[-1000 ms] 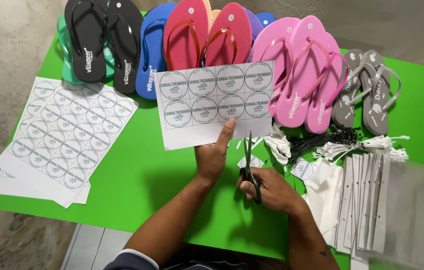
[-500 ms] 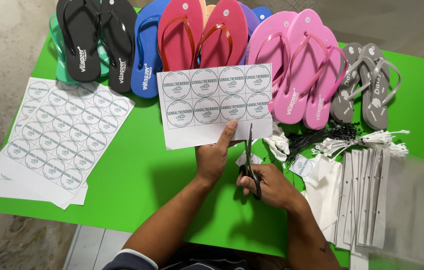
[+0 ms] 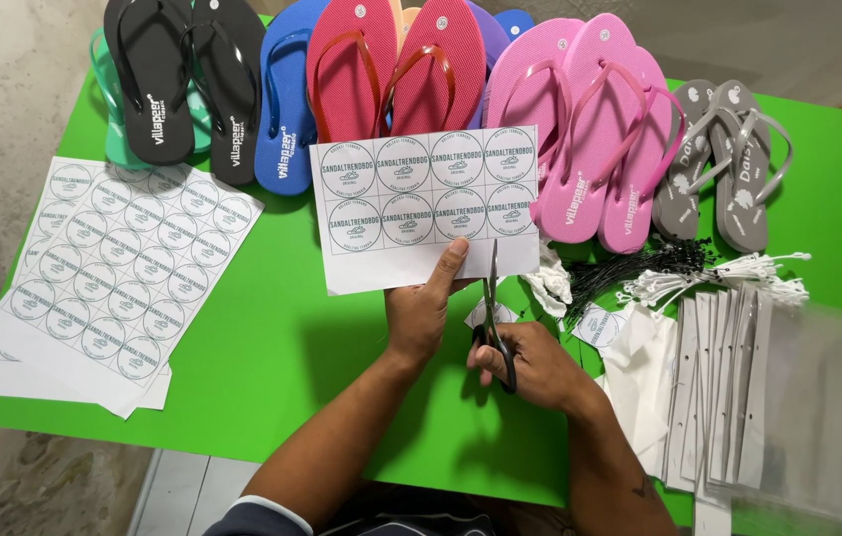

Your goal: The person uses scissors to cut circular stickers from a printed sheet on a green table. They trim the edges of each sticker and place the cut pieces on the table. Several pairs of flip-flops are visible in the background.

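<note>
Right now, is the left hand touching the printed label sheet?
Touching. The head view shows the left hand pinching the label sheet at its bottom edge, thumb over the paper.

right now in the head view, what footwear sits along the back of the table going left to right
black flip-flops → blue flip-flop → red flip-flops → pink flip-flops → grey flip-flops

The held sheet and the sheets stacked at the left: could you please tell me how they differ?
The held sheet is a short strip with two rows of round labels; the stack shows full sheets with many rows. The held sheet is pinched by the left hand with scissors in the right hand at its edge; the stack lies untouched, askew. Both are white with round printed labels.
</note>
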